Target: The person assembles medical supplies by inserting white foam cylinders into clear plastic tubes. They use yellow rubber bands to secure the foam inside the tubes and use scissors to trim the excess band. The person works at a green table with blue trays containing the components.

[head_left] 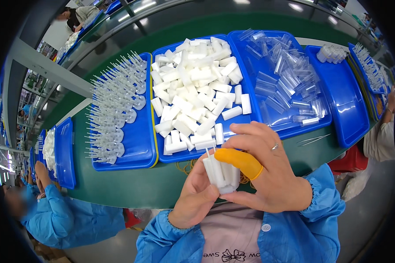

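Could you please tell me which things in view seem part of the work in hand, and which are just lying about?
Seemingly part of the work:
pronged white piece, held between left hand and right hand
white blocks
translucent pronged parts
clear tubes, perhaps
orange finger cover

Apparently just lying about:
tweezers
yellow bands, partly hidden

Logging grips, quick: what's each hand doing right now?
Left hand: closed, holding the white part.
Right hand: partly curled, also holding the white part.
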A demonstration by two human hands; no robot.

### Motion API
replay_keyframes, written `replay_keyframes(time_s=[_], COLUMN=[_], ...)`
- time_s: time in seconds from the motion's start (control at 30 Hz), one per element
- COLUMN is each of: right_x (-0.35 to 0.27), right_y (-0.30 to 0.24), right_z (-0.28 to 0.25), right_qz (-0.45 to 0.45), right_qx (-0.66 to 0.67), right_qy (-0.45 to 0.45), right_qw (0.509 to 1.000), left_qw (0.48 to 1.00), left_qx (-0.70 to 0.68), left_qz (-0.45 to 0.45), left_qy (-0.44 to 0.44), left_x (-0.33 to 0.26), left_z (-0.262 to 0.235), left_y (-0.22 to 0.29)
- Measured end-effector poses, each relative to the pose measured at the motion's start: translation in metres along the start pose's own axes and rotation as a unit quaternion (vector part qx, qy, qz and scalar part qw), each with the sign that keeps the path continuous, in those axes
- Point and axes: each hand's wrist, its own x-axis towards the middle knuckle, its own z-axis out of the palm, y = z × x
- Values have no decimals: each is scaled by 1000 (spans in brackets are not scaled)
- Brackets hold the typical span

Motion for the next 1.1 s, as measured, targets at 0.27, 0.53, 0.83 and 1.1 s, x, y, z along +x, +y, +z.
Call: replay_keyframes(time_s=[0.27, 0.53, 0.83, 1.1], right_x=[-2, 11, -17, -5], right_y=[-4, 21, 109, 35], right_z=[8, -22, -22, -37], right_qz=[-20, 87, 170, 224], right_qx=[-13, 100, -342, 302], right_qy=[13, 57, 63, 193], right_qw=[1000, 990, 922, 906], left_qw=[1000, 999, 997, 964], left_qx=[10, 37, 17, 159], left_qz=[6, 9, 32, 214], left_qy=[10, 31, 61, 3], left_x=[1, -2, 0, 7], left_z=[-4, -14, -3, -14], left_y=[-5, -5, 1, -9])
